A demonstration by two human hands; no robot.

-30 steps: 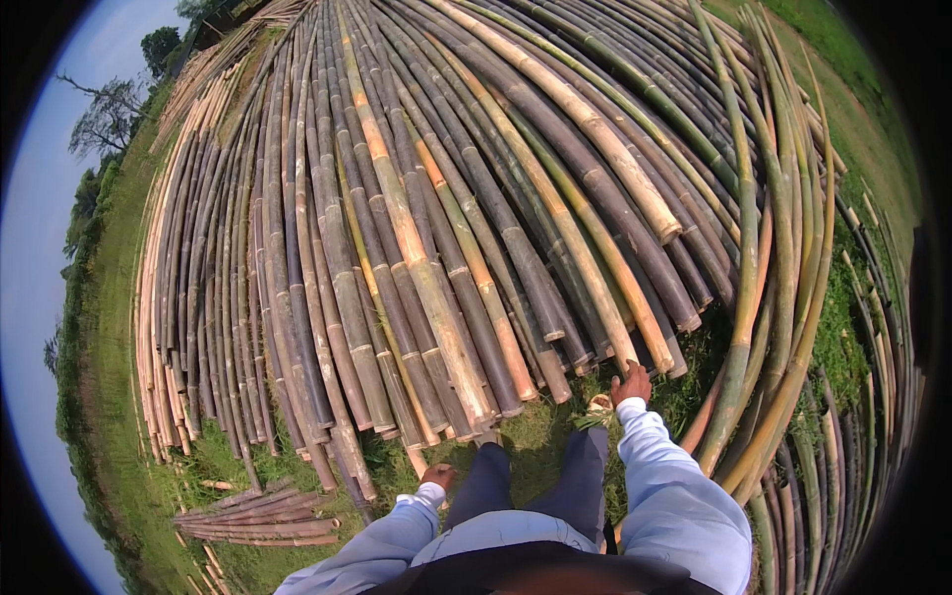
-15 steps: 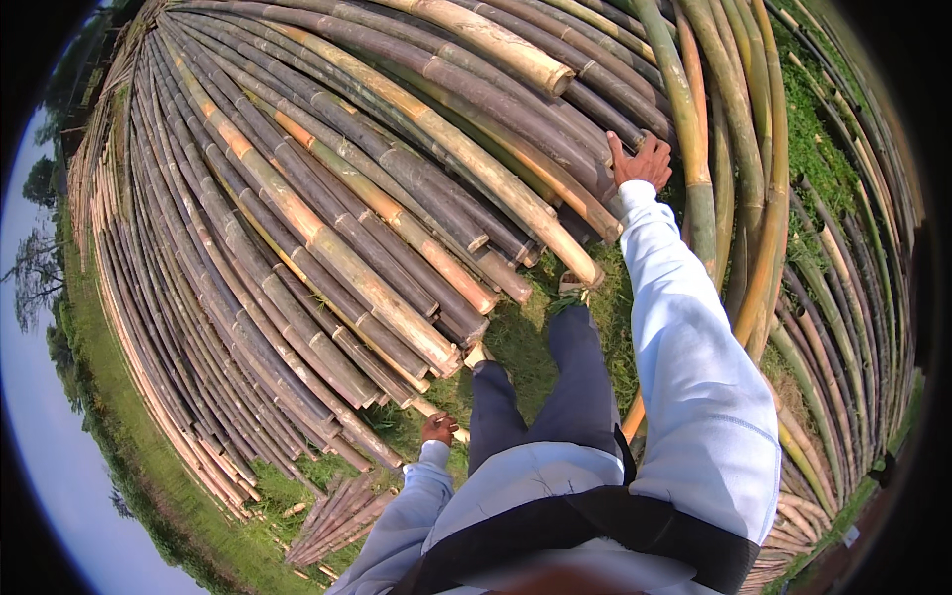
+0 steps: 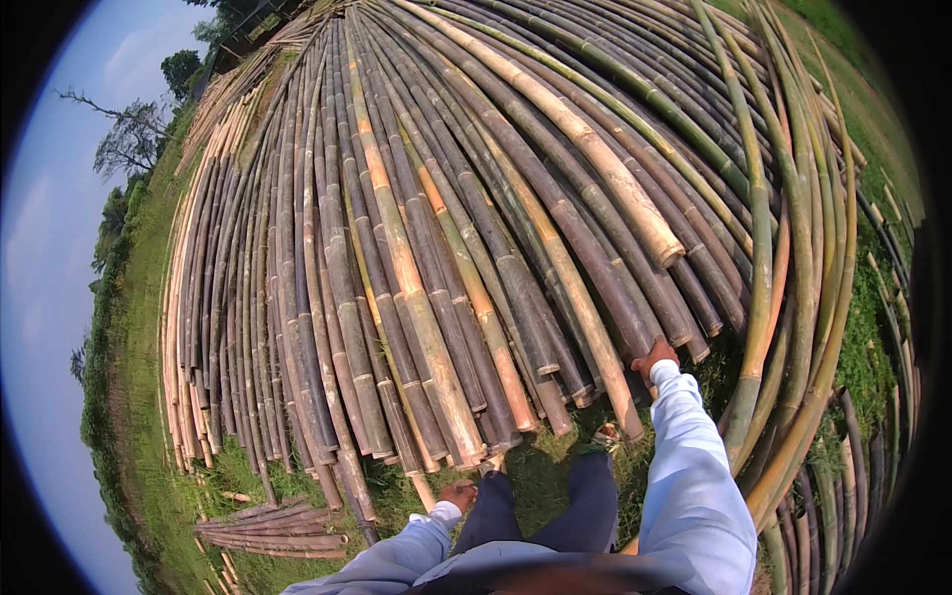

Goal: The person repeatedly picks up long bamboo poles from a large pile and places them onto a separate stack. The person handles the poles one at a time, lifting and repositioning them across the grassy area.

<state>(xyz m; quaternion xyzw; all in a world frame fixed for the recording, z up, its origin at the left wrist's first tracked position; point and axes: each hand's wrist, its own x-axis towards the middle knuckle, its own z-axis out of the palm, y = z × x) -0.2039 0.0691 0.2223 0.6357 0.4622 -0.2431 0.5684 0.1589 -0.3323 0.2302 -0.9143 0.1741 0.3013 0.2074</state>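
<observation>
My right hand (image 3: 656, 361) is closed over the cut end of a thick dark bamboo pole (image 3: 605, 288), at the near edge of a wide layer of poles. Just left of it, a yellowish pole (image 3: 587, 322) reaches down close to my right foot. My left hand (image 3: 458, 494) hangs low beside my left leg, fingers loosely bent and nothing seen in them. Near that hand is the pale tip of a thin pole (image 3: 423, 491). A thick pale pole (image 3: 620, 183) lies on top of the others, up and right of my right hand.
Long greenish-yellow poles (image 3: 759, 327) curve down on my right, over grass. More dark poles (image 3: 818, 526) lie beyond them. Short split pieces (image 3: 273, 531) rest on the grass at lower left. My legs (image 3: 580, 506) stand at the pole ends. A hedge (image 3: 104, 397) runs along the far left.
The view has swung, so more of the poles' far ends and the sky show. My right hand appears lower in view, still at a dark pole's end. My left hand stays low by my leg.
</observation>
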